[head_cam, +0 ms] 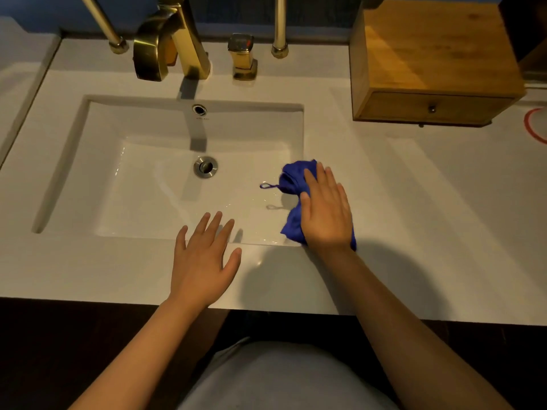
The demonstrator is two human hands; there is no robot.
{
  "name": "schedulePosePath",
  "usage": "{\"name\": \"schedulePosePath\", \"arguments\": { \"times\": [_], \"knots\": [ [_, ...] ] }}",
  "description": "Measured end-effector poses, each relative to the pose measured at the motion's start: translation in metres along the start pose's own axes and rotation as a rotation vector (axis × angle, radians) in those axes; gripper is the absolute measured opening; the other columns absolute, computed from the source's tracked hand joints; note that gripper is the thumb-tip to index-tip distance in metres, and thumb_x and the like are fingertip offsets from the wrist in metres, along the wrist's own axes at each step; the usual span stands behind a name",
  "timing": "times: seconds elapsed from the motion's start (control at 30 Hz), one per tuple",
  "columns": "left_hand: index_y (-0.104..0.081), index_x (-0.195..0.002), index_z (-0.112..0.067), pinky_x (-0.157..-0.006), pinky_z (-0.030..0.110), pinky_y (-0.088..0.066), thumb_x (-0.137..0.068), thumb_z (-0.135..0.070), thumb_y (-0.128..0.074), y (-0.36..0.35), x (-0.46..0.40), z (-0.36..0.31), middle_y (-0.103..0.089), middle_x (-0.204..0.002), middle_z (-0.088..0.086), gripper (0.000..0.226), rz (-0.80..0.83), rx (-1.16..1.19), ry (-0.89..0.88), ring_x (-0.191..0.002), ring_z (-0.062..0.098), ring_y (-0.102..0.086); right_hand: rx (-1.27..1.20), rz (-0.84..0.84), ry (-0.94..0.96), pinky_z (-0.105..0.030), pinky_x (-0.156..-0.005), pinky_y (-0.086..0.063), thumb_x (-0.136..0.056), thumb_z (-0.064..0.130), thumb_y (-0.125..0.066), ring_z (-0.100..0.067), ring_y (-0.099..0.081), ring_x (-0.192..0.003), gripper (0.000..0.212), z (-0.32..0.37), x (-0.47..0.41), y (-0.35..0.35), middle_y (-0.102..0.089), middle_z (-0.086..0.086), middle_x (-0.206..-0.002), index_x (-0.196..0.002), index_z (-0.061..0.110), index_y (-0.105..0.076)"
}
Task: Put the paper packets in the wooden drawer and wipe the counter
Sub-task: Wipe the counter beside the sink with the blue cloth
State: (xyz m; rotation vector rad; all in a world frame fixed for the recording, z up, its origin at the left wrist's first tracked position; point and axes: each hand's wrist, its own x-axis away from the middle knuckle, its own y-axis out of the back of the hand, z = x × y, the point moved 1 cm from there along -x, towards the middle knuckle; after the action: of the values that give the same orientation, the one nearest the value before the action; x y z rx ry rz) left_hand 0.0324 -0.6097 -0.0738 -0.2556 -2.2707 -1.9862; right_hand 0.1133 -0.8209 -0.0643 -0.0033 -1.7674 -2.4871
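Observation:
A blue cloth (291, 176) with a small hanging loop lies bunched on the right rim of the sink (88, 161). My right hand (325, 211) presses flat on top of the cloth and covers most of it. My left hand (204, 258) is spread, fingers apart, holding nothing, over the front rim of the sink on the white counter (414, 217). At the back right stands the wooden drawer box (435, 63); its drawer with a small knob is pushed in. No paper packets are in view.
A gold faucet (168, 39) and a gold handle (242, 57) stand behind the basin, flanked by two gold posts. A white object with a red rim (537, 125) shows at the right edge. The counter's front edge runs just below my wrists.

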Motion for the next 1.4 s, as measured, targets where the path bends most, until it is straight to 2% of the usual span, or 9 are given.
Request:
{"name": "schedulePosePath", "arguments": {
  "times": [0.1, 0.27, 0.5, 0.7, 0.83, 1.0, 1.23, 1.3, 1.4],
  "knots": [
    [-0.034, -0.142, -0.028, -0.115, 0.046, -0.009, -0.088, -0.054, -0.02, 0.001, 0.001, 0.0, -0.026, -0.154, -0.001, 0.061, -0.008, 0.011, -0.001, -0.144, 0.017, -0.017, 0.039, -0.148, -0.077, -0.043, -0.107, -0.036, -0.099, 0.025, -0.023, -0.035, -0.042, -0.132, 0.047, -0.022, 0.04, 0.0, -0.044, -0.023, -0.142, -0.133, 0.005, -0.047],
    [-0.034, -0.142, -0.029, -0.115, 0.047, -0.009, -0.088, -0.055, -0.018, 0.001, 0.001, -0.001, -0.026, -0.154, 0.0, 0.062, -0.009, 0.022, -0.006, -0.144, 0.018, -0.017, 0.09, -0.057, -0.23, -0.049, -0.101, -0.041, -0.097, 0.026, -0.029, -0.041, -0.043, -0.13, 0.047, -0.012, 0.046, -0.006, -0.044, -0.029, -0.139, -0.134, 0.003, -0.046],
    [-0.035, -0.142, -0.027, -0.115, 0.047, -0.01, -0.087, -0.054, -0.018, 0.001, 0.001, -0.001, -0.027, -0.154, 0.001, 0.064, -0.017, 0.013, 0.004, -0.144, 0.019, -0.018, 0.069, 0.033, -0.184, -0.044, -0.118, -0.006, -0.097, 0.036, -0.028, -0.03, -0.004, -0.146, 0.056, 0.037, -0.005, -0.014, -0.007, -0.016, -0.158, -0.148, 0.016, -0.014],
    [-0.033, -0.143, -0.027, -0.115, 0.047, -0.009, -0.087, -0.055, -0.015, 0.0, 0.002, -0.001, -0.026, -0.154, 0.0, 0.065, -0.028, 0.02, 0.001, -0.144, 0.018, -0.016, 0.079, 0.258, 0.132, -0.039, -0.118, 0.0, -0.091, 0.029, -0.041, -0.025, 0.008, -0.146, 0.067, 0.012, 0.006, 0.014, 0.006, -0.009, -0.159, -0.148, 0.013, -0.009],
    [-0.032, -0.143, -0.026, -0.115, 0.047, -0.009, -0.086, -0.055, -0.013, 0.001, 0.002, -0.002, -0.025, -0.154, 0.0, 0.067, -0.029, 0.039, -0.014, -0.144, 0.019, -0.016, 0.214, 0.392, 0.259, -0.037, -0.116, -0.017, -0.095, 0.029, -0.041, -0.025, -0.007, -0.146, 0.06, -0.001, 0.01, 0.033, -0.002, -0.008, -0.159, -0.148, 0.014, -0.015],
    [-0.029, -0.144, -0.027, -0.116, 0.047, -0.006, -0.086, -0.055, -0.012, -0.001, 0.003, 0.0, -0.022, -0.155, 0.0, 0.067, -0.038, 0.044, -0.016, -0.145, 0.018, -0.013, 0.113, 0.201, 0.135, -0.042, -0.09, -0.043, -0.092, 0.014, -0.048, -0.032, -0.038, -0.126, 0.039, 0.014, 0.033, 0.033, -0.037, -0.013, -0.141, -0.13, 0.008, -0.045],
    [-0.029, -0.144, -0.026, -0.115, 0.046, -0.005, -0.085, -0.055, -0.012, -0.004, 0.003, 0.001, -0.023, -0.155, 0.0, 0.067, -0.054, 0.043, -0.023, -0.145, 0.017, -0.013, 0.165, 0.079, 0.068, -0.022, -0.042, -0.026, -0.048, 0.005, -0.086, -0.025, -0.059, -0.064, 0.038, 0.022, 0.076, 0.015, -0.064, -0.01, -0.076, -0.079, 0.007, -0.064],
    [-0.029, -0.144, -0.027, -0.115, 0.045, -0.005, -0.084, -0.055, -0.011, -0.004, 0.004, 0.001, -0.023, -0.155, 0.0, 0.069, -0.048, 0.042, -0.028, -0.144, 0.017, -0.015, 0.116, 0.028, 0.06, -0.023, -0.043, -0.028, -0.052, 0.001, -0.082, -0.023, -0.057, -0.057, 0.031, 0.026, 0.085, 0.013, -0.062, -0.009, -0.068, -0.076, 0.007, -0.063],
    [-0.038, -0.14, -0.024, -0.114, 0.045, -0.007, -0.084, -0.055, -0.011, -0.004, 0.004, 0.003, -0.034, -0.15, 0.001, 0.07, -0.052, 0.064, -0.022, -0.14, 0.019, -0.028, -0.074, 0.083, 0.011, -0.027, -0.064, -0.035, -0.084, 0.006, -0.055, -0.025, -0.056, -0.085, 0.021, 0.026, 0.096, 0.013, -0.063, -0.011, -0.095, -0.104, 0.006, -0.06]
  ]
}}
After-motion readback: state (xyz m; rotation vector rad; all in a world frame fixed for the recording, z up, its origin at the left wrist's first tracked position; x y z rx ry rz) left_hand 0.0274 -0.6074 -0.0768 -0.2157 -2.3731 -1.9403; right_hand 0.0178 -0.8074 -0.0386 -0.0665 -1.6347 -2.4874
